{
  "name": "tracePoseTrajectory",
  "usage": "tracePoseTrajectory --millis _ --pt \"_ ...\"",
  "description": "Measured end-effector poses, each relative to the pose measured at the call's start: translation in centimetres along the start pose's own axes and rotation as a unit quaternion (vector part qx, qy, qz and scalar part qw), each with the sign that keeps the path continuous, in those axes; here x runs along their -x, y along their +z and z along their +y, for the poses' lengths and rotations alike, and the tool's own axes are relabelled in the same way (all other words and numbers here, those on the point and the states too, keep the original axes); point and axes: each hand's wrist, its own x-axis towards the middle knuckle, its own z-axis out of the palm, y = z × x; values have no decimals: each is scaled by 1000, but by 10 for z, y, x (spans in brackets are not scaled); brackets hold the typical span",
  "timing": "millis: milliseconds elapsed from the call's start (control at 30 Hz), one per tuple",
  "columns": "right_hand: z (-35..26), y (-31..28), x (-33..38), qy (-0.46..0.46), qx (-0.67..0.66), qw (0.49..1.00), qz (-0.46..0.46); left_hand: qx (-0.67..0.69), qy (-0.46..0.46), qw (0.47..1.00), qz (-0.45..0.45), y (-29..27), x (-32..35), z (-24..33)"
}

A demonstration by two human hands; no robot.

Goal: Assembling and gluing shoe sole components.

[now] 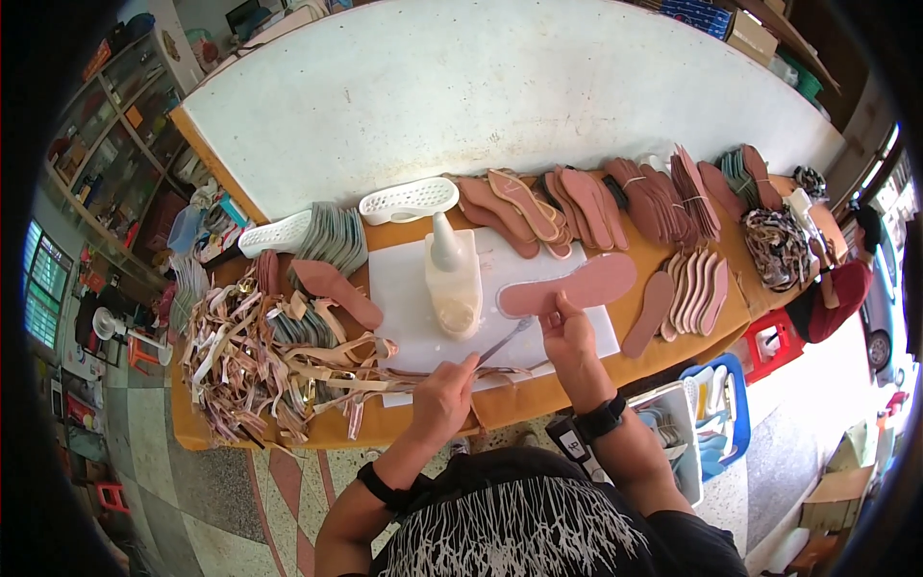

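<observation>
My right hand (569, 337) grips a dusty-pink insole (577, 285) near its middle, fingers underneath and thumb on top, above a white board (399, 279). A pale line runs along the insole's left rim. In my left hand (444, 396) is the handle of a thin brush (505, 340); its pale tip lies just below the insole, apart from it. On the board stands a cream plastic vessel (454, 303) with a grey-white tapered neck. Left of that hand spreads a tangled heap of beige and pink straps (245, 370), some reaching toward the hand.
Stacked insoles (585, 207) line the table's back edge, beside a white sole (409, 199). More pink insoles (694, 293) lie at right. A blue crate (735, 413) stands below the table's right side. A person in red (836, 298) sits at the far right by a red stool (769, 346).
</observation>
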Motion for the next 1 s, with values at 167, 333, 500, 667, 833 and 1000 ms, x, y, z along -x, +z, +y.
tracePoseTrajectory --millis 167,333,500,667,833,1000 --pt "1 -3 3 -1 23 1000 -13 -8 8 1000 -4 3 -4 4" --pt "0 -4 3 -15 42 998 -43 0 -1 1000 -12 2 -4 4" --pt "-2 -7 9 -26 71 991 -110 151 -103 983 31 -11 -3 1" --pt "0 -8 13 -132 169 961 -174 355 -293 886 50 -24 -4 -14" --pt "0 -1 27 -327 361 851 -198 499 -345 790 83 -40 -15 1" --pt "-5 2 35 -575 511 603 -209 601 -348 719 40 -44 -21 14"
